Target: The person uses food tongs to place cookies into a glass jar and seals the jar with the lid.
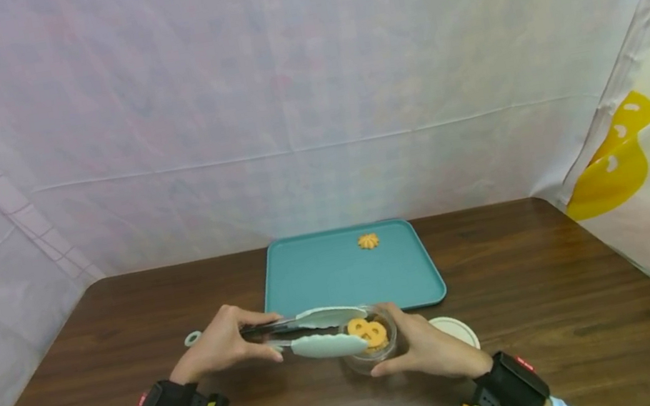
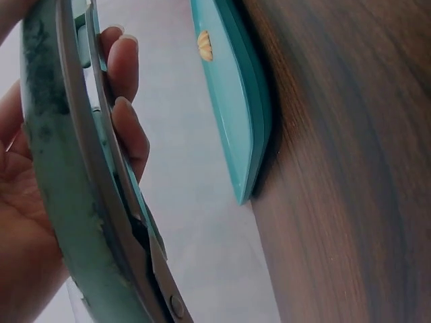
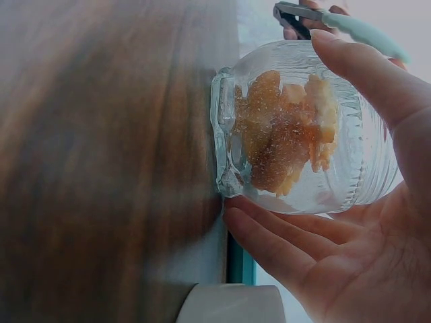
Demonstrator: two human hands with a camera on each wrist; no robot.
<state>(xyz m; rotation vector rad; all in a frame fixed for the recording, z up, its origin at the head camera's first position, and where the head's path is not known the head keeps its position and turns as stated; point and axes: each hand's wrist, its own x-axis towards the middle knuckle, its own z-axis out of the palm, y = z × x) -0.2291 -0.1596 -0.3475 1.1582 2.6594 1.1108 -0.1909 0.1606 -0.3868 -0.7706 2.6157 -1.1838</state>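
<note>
My left hand (image 1: 225, 340) grips a pair of tongs (image 1: 327, 345) with pale green scalloped heads and metal arms. Spread apart, the tong heads reach over the mouth of a clear glass jar (image 1: 361, 363). A pretzel-shaped cookie (image 1: 375, 333) shows at the jar's opening, between the tong heads. My right hand (image 1: 418, 342) wraps the jar from the right side, thumb and fingers around its wall. In the right wrist view several golden cookies (image 3: 276, 134) are seen through the glass, and the jar's base (image 3: 225, 134) is at the tabletop.
A teal tray (image 1: 339, 280) lies behind the hands, with one flower-shaped cookie (image 1: 368, 242) near its far edge. A round white lid (image 1: 457, 330) lies on the wooden table (image 1: 578, 303) beside my right hand. Pale cloth (image 1: 292, 92) hangs behind the table.
</note>
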